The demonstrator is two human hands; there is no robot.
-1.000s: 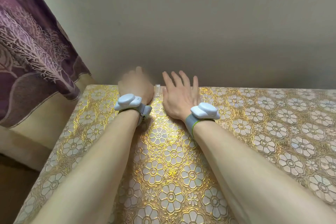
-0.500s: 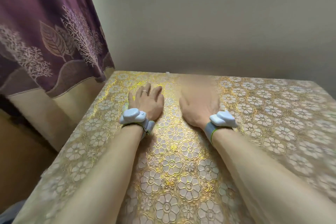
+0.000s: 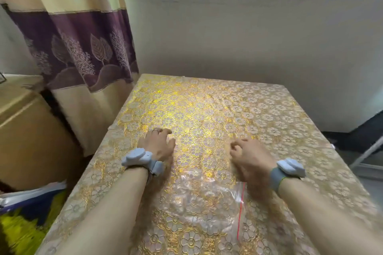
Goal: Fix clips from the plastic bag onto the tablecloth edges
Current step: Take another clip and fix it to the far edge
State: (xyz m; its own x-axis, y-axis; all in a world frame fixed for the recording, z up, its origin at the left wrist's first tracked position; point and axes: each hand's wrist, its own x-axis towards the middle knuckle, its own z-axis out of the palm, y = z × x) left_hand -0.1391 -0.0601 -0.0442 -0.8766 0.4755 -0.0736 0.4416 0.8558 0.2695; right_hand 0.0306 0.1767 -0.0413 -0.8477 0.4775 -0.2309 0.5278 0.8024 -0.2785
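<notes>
While I watched the head view, both hands lay low over the tablecloth (image 3: 207,105).
Left hand (image 3: 157,144): palm down, fingers loosely spread, holding nothing; 1 ring showed.
Right hand (image 3: 250,155): fingers curled inward; blurred, so I could not tell whether they held anything.
Plastic bag (image 3: 207,198): flat on the cloth, between my forearms, just behind both hands.
Clips: I saw none clearly.

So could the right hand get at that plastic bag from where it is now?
Probably yes. The bag lies flat on the tablecloth between the forearms, just nearer the body than the right hand. Nothing sits between them, and the hand looks empty, so pulling back a little should reach it.
</notes>
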